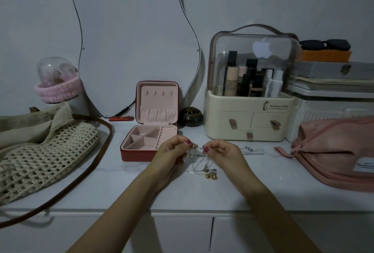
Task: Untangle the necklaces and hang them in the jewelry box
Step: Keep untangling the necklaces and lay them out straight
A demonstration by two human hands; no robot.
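Observation:
A tangle of thin silver necklaces [199, 164] hangs between my two hands, with small gold and silver pendants [211, 174] resting on the white countertop below. My left hand [172, 152] and my right hand [221, 152] each pinch the chain near its top, fingertips almost touching. The red jewelry box [139, 154] stands open just left of my hands; its upright pink lid [156, 101] shows a row of empty hooks. Another silver necklace [250, 150] lies on the counter to the right of my right hand.
A woven bag [42, 157] with a brown strap fills the left side. A cream cosmetics organizer [247, 119] with a clear dome stands behind right, a pink pouch [334, 151] far right. A dark round pot [190, 116] and a wavy mirror [131, 40] are behind the box.

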